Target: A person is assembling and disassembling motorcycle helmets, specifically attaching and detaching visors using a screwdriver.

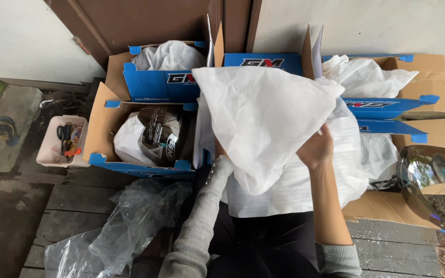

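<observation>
My right hand (315, 150) grips the edge of a large white fabric bag (263, 118) and holds it up over an open blue and brown cardboard box (387, 206) in front of me. The bag hides my left hand; only its grey sleeve (202, 221) shows, reaching in under the cloth. More white wrapping (305, 185) lies under the bag and spills over the box.
To the left, an open box (99, 123) holds a dark helmet in white cloth. Two more open boxes with white wrapping stand behind. A tinted visor (426, 180) lies at right, crumpled clear plastic (124, 226) on the wooden floor, and a pink tray (50, 154) of tools far left.
</observation>
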